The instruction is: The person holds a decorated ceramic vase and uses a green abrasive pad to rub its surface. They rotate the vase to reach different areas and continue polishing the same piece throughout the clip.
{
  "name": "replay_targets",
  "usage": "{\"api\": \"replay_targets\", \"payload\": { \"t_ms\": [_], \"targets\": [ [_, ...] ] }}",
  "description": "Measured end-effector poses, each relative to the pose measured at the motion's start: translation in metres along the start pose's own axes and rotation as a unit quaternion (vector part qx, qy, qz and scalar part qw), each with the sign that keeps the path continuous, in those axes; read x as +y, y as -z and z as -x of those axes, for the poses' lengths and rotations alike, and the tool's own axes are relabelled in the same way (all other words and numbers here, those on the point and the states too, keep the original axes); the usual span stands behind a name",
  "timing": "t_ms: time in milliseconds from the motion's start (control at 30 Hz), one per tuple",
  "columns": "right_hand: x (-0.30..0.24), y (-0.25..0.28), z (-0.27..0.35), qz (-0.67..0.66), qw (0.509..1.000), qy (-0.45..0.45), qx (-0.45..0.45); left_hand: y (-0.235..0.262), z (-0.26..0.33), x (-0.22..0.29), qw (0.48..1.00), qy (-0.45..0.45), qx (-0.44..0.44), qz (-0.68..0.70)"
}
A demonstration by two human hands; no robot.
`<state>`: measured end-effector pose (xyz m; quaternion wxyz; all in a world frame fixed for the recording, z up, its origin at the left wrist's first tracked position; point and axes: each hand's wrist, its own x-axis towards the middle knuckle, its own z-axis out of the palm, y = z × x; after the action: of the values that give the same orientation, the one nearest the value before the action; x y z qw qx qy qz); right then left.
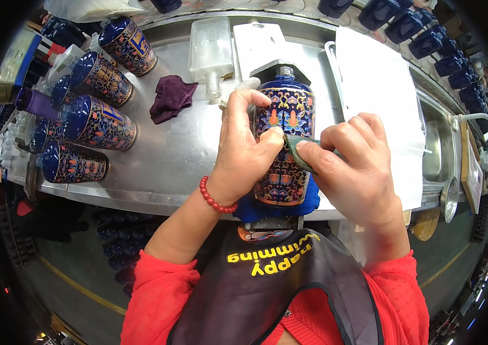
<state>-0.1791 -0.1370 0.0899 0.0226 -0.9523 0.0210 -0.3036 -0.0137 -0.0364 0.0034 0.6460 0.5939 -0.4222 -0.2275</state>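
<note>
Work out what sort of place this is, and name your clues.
Probably a bottle workshop or factory: a patterned blue bottle being handled at a metal bench, similar bottles to its left, and rows of dark blue containers at upper right.

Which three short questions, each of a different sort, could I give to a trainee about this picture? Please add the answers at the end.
1. Which hand has the red bracelet at its wrist?
2. True or false: the purple cloth lies to the left of the bottle that the left hand touches.
3. Fill in the missing colour: the right hand holds a flat thing that is ___.

Key: 1. The left hand. 2. True. 3. Green.
</note>
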Motion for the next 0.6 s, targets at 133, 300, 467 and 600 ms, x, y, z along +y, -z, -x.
{"api": "replay_targets", "payload": {
  "t_ms": [133, 300, 467, 600],
  "targets": [
    [-0.0014, 0.0009, 0.0003, 0.003, 1.0, -0.003, 0.003, -0.0008, 0.0, -0.0012, 1.0, -0.011, 0.005, -0.006],
    [-0.0025, 0.0004, 0.0005, 0.002, 1.0, -0.007, -0.01, -0.0013, -0.0005, -0.0028, 1.0, -0.026, 0.008, -0.011],
    [-0.0035, 0.0007, 0.0007, 0.011, 1.0, -0.007, -0.009, -0.0009, 0.0004, -0.0029, 1.0, -0.018, 0.008, -0.015],
    [-0.0042, 0.0, 0.0005, 0.009, 1.0, -0.009, -0.015, -0.0014, 0.0001, -0.0032, 0.999, -0.031, 0.014, -0.016]
  ]
}}
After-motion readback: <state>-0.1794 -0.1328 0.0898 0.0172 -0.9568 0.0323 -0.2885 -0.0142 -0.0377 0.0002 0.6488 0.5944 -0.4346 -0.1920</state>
